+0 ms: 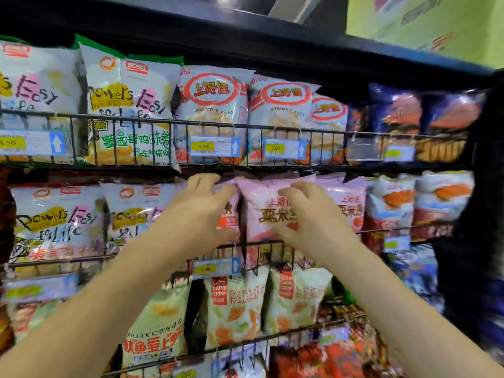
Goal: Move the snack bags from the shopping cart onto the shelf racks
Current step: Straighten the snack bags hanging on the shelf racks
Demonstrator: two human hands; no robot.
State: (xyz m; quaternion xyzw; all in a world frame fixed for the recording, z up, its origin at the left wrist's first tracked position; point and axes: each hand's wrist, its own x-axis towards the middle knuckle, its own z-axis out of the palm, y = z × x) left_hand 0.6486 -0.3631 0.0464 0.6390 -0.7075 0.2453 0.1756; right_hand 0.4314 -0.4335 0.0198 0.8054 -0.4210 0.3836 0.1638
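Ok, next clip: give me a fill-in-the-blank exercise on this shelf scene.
1. The left hand and right hand both touch ___ snack bags on the middle rack.
2. The price label just below the left hand reads ___.
3. The white bags with red oval logos in the upper rack are printed "Shrimp ___".

Missing words: pink; 6.00; Flakes.

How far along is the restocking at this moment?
Done: pink bags already stand behind the rack wire, and neighbouring racks look full. In hand: left hand and right hand are on the pink bags, seemingly settling them. Left: cannot tell, the cart is out of view.
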